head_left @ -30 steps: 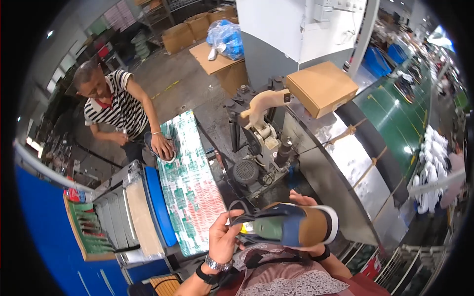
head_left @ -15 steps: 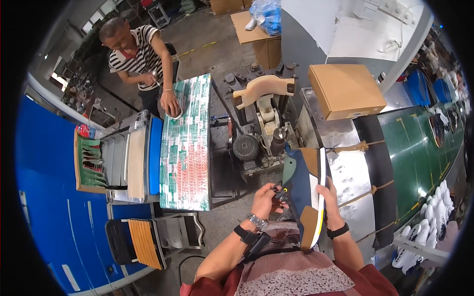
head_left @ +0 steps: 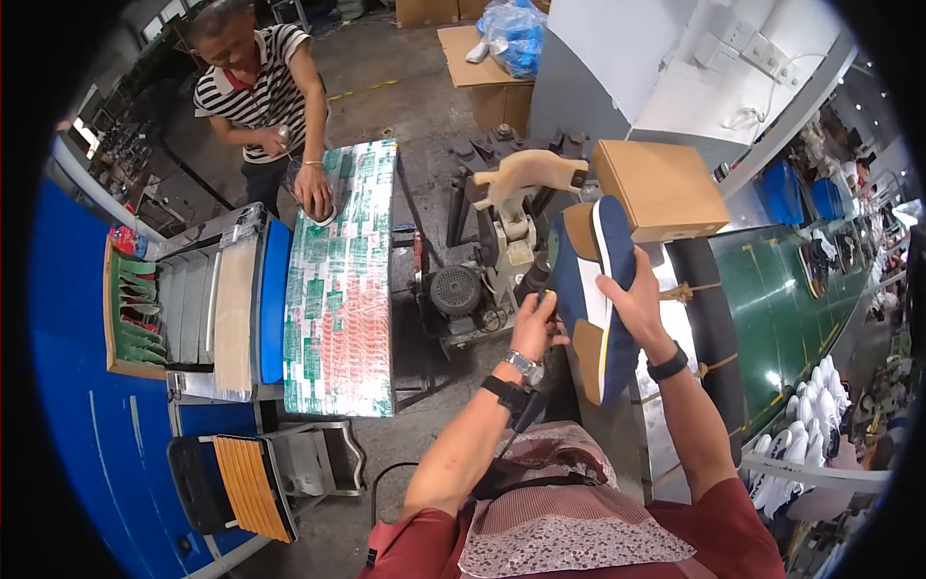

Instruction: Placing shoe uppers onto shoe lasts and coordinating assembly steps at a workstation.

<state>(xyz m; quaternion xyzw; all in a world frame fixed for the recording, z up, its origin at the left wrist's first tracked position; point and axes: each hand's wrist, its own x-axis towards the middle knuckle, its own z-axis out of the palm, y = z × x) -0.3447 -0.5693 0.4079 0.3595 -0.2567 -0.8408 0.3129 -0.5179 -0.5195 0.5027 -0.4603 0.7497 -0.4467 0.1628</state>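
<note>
My right hand [head_left: 632, 301] grips a navy shoe [head_left: 625, 333] by its side, thumb across the white sidewall. The shoe is raised on end in front of me, its sole turned partly toward my left, with tan patches and a white band showing. Close to the shoe's left side is my left hand [head_left: 533, 331]. Its thumb and forefinger are pinched together, and a small dark bit shows at the tips, too small to name.
Ahead stands a machine with a curved cream pad [head_left: 529, 179] and a motor [head_left: 455, 290]. A cardboard box [head_left: 661, 188] sits right of it, beside a green conveyor [head_left: 786, 299]. At the left, a co-worker [head_left: 260, 96] presses something on a wrapped table [head_left: 338, 289].
The shoe has moved up and away from my body in my right hand, tilting so its sole shows more. My left hand has risen too, and the dark thing in it shows less.
</note>
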